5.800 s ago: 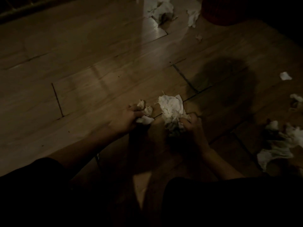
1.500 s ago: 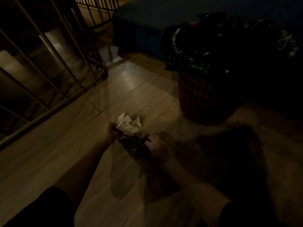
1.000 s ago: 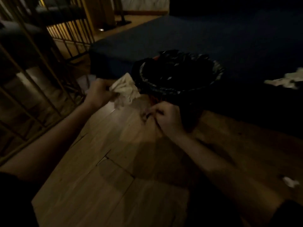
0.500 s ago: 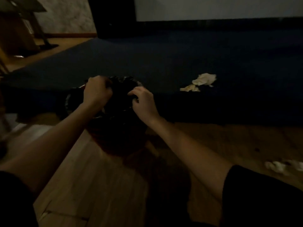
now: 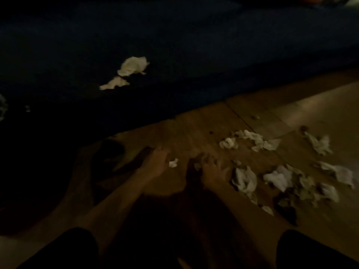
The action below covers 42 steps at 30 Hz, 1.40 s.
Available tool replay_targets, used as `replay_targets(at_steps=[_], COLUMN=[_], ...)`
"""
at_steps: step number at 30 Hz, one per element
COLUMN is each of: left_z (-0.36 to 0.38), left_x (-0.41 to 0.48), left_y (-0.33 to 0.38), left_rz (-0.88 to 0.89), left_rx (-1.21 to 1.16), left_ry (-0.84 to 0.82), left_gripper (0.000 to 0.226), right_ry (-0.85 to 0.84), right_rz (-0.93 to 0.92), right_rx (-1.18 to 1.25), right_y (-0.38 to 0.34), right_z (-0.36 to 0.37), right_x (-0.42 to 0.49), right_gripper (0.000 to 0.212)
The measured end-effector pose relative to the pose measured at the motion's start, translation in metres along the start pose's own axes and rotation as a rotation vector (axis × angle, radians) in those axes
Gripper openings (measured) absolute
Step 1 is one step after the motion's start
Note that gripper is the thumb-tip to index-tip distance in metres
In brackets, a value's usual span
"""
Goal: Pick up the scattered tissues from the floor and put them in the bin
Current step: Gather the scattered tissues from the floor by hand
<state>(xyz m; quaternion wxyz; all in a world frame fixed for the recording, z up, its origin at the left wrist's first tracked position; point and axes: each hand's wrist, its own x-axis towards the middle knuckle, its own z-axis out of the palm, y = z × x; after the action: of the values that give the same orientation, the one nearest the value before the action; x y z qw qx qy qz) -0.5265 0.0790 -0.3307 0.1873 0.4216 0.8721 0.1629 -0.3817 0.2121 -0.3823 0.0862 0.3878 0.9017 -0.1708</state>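
Both my hands reach low over the wooden floor [image 5: 204,125]. My left hand [image 5: 157,162] has its fingertips beside a small white tissue scrap [image 5: 173,163]; blur hides whether it grips the scrap. My right hand [image 5: 211,170] is spread out with nothing in it, just left of a crumpled tissue [image 5: 245,180]. Several more white tissues lie scattered to the right, among them one clump [image 5: 279,177] and a strip [image 5: 254,138]. Two tissues [image 5: 134,68] lie on the dark rug. The bin is out of view.
A dark blue rug [image 5: 194,55] covers the far and left part of the floor, its edge running diagonally just beyond my hands. Small dark crumbs dot the boards near the tissues. My dark sleeves fill the bottom of the view.
Both hands have left the bin and dropped to the floor. The view swung right and down, so the bin slid out of sight and the scattered tissues came in.
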Motion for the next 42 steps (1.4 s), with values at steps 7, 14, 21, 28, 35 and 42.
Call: replay_targets(at_steps=[7,14,21,28,35,42], left_z=[0.069,0.085,0.114,0.137,0.108,0.125], left_x=[0.026,0.052,0.092,0.101,0.082,0.029], left_y=[0.01,0.087,0.168,0.18,0.133,0.087], left_rz=[-0.095,0.133,0.369,0.44,0.279,0.263], left_rx=[0.028,-0.154,-0.135,-0.017,-0.116,0.132], left_ry=[0.116,0.138,-0.019,-0.09,0.061,0.07], left_gripper=[0.026,0.02,0.009,0.01,0.016,0.03], right_ry=[0.156,0.481,0.388,0.229,0.158,0.053], right_rz=[-0.193,-0.195,0.191,0.025,0.115,0.235], right_rx=[0.024,0.295,0.259,0.116,0.555,0.239], right_y=[0.049,0.058,0.127,0.14,0.168,0.16], right_z=[0.018,-0.008,-0.018,0.01,-0.048,0.006], right_x=[-0.016,-0.013,-0.033,-0.042,-0.048,-0.134], right_gripper=[0.046,0.028,0.028,0.043,0.018,0.044])
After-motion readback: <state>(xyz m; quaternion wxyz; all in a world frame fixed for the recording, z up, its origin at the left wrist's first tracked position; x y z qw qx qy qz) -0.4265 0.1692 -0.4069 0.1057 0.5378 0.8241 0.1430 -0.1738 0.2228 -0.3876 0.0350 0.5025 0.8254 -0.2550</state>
